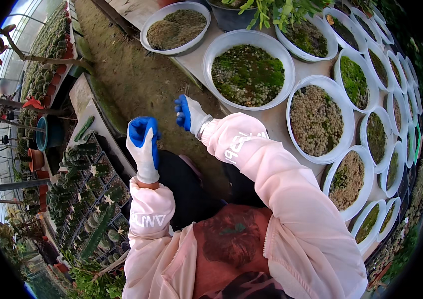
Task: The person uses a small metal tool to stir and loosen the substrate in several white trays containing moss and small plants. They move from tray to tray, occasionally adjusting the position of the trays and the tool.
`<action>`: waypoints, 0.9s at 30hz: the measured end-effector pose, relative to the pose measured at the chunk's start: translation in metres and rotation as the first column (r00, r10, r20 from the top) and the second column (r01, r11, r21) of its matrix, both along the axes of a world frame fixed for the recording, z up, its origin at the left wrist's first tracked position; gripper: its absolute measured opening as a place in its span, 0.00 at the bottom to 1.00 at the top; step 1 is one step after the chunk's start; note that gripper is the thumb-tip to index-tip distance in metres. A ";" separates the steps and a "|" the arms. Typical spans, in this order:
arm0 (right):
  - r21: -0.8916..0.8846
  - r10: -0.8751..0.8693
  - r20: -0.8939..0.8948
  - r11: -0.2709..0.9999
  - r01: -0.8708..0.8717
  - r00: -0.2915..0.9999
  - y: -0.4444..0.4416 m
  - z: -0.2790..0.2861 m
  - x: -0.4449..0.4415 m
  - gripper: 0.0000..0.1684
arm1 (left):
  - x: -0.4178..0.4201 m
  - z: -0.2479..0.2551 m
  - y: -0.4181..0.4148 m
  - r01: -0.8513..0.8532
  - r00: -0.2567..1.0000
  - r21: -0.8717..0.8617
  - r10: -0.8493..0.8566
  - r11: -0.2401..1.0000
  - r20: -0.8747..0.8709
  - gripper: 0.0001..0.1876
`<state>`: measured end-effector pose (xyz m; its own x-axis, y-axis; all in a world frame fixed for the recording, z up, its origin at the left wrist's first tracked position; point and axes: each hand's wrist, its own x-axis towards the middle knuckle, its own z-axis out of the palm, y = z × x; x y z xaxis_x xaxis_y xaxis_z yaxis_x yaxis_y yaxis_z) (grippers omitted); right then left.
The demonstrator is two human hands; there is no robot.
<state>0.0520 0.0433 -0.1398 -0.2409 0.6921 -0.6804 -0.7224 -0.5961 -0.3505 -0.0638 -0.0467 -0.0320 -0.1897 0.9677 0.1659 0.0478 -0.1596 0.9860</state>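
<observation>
Both of my hands wear white knit gloves with blue coated palms. My left hand (142, 136) is raised beside the bench of cacti, its fingers curled in; no object shows in it. My right hand (189, 114) is held over the dirt path, fingers bent, near a round translucent tub (248, 106) of green moss and small pale plants. Whether anything small is between its fingers cannot be told. Another tub (349, 127) to the right holds dense pale beige plants. Neither hand touches a tub.
Many round tubs, such as one with bright moss (353, 80), cover the right bench. Trays of potted cacti (99, 194) line the left bench, with a teal pot (45, 132) and branches beyond. A dirt path (121, 59) runs between the benches. Leafy stems (267, 11) overhang the tubs.
</observation>
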 end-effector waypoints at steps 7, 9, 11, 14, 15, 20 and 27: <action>0.163 -0.042 0.268 0.987 -0.002 0.963 0.028 0.015 -0.008 0.15 | 0.003 -0.006 0.009 0.006 1.000 -0.080 -0.005 0.997 0.019 0.10; 0.196 -0.079 0.295 0.980 0.021 0.952 0.038 -0.001 -0.010 0.15 | 0.005 -0.004 0.008 0.026 0.999 -0.081 -0.024 0.996 0.021 0.10; 0.222 -0.162 0.399 0.972 0.076 0.902 0.051 -0.019 -0.009 0.16 | 0.003 -0.005 0.008 0.043 0.999 -0.082 -0.043 0.996 -0.004 0.10; 0.028 -0.222 0.206 0.975 0.221 0.953 0.060 -0.069 0.002 0.19 | 0.001 -0.007 0.012 0.079 0.992 -0.093 -0.088 0.992 -0.090 0.11; -0.033 -0.133 0.272 0.989 0.147 0.953 0.053 -0.068 -0.005 0.20 | -0.003 -0.006 0.013 0.070 0.995 -0.113 -0.077 0.991 -0.060 0.11; 0.014 0.082 0.103 0.996 -0.084 0.991 0.013 -0.028 -0.025 0.19 | -0.009 -0.010 0.022 0.025 1.000 -0.202 -0.023 0.979 0.011 0.11; 0.380 0.321 0.229 0.840 -0.388 0.919 -0.053 0.066 0.009 0.19 | -0.017 -0.025 0.034 0.200 0.954 -0.306 -0.115 0.931 0.276 0.17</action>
<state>0.0612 -0.0099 -0.0736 -0.4424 0.8018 -0.4017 -0.4081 -0.5789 -0.7059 -0.0808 -0.0131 -0.0568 -0.0243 0.9801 -0.1970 -0.2049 0.1880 0.9606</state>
